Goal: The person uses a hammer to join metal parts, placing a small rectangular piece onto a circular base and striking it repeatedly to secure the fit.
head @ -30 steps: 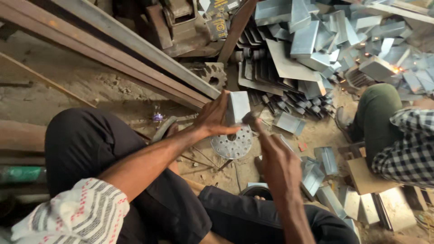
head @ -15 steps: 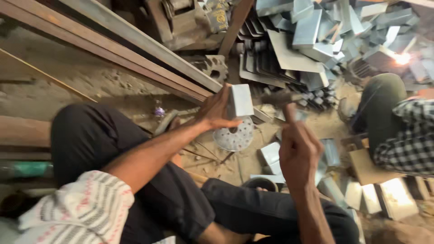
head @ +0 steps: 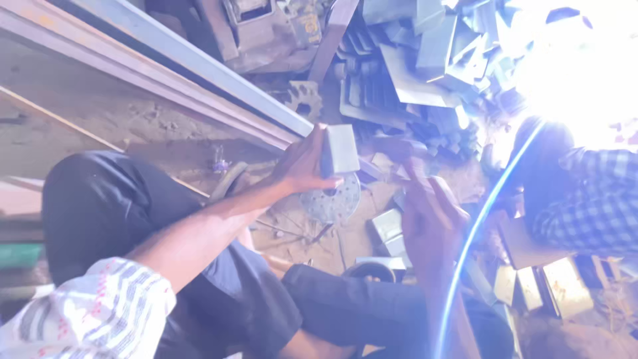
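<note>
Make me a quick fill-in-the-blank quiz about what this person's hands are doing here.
1. The left hand holds a small grey metal ____ upright.
2. That piece stands on a round metal ____ full of holes.
3. The right hand is raised to the ____ of the piece, its grip blurred.
4. Bright ____ glare fills the top right corner.

Missing words: block; disc; right; white
</note>
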